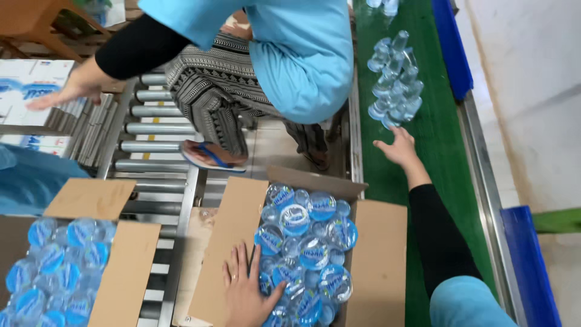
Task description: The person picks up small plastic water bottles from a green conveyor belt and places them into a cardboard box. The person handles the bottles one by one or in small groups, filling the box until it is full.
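Belt: green conveyor (436,139) at right, cups (396,79) clustered upper right.
Left hand (245,293): fingers spread flat on carton flap (233,242).
Right hand (399,148): released, reaching toward cups.

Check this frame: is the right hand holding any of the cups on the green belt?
No: the right hand is open, short of the cluster of clear cups.
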